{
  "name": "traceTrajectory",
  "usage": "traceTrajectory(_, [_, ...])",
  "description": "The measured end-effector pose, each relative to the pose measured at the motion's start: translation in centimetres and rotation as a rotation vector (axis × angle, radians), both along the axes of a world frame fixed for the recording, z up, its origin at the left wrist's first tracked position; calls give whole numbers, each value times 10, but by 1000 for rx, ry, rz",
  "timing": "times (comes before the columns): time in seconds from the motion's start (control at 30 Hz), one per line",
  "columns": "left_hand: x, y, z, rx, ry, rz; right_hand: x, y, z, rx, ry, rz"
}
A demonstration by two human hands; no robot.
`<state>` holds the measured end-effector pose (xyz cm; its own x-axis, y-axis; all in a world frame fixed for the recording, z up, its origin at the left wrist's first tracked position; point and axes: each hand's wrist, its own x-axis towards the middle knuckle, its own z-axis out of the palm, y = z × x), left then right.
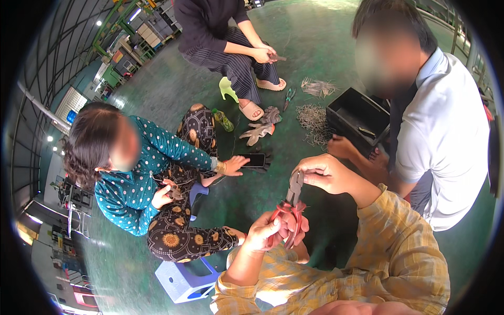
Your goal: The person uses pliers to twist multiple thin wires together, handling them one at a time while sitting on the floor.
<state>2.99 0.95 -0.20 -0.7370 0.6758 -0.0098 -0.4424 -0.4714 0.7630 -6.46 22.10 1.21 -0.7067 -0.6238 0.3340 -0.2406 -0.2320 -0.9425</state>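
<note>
My left hand (pixel 262 231) is wrapped round the red handles of a pair of pliers (pixel 295 190), held up in front of me with the dark metal jaws upward. My right hand (pixel 329 173) is at the jaw tips, its thumb and forefinger bent in a pinch beside them. Whatever lies between those fingertips is too small to make out. Beyond my hands, a tangled heap of thin metal pieces (pixel 313 121) lies on the green floor by a black crate (pixel 358 118).
Three people sit around me, at left, far side and right. A smartphone (pixel 255 160), work gloves (pixel 258 132), a green bottle (pixel 223 119), another pair of pliers (pixel 289 98) and a pile of straight wires (pixel 318 87) lie between us. A blue-white stool (pixel 184 281) stands at lower left.
</note>
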Motion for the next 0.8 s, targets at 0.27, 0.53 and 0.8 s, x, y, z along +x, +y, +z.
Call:
traceTrajectory(0.27, [0, 7, 1, 0, 5, 41, 2, -2, 1, -64, -56, 32])
traceTrajectory(0.53, [3, 10, 7, -60, -10, 23, 5, 0, 6, 162, 68, -50])
traceTrajectory(0.8, [3, 11, 7, -80, 36, 38, 5, -3, 4, 160, 52, -50])
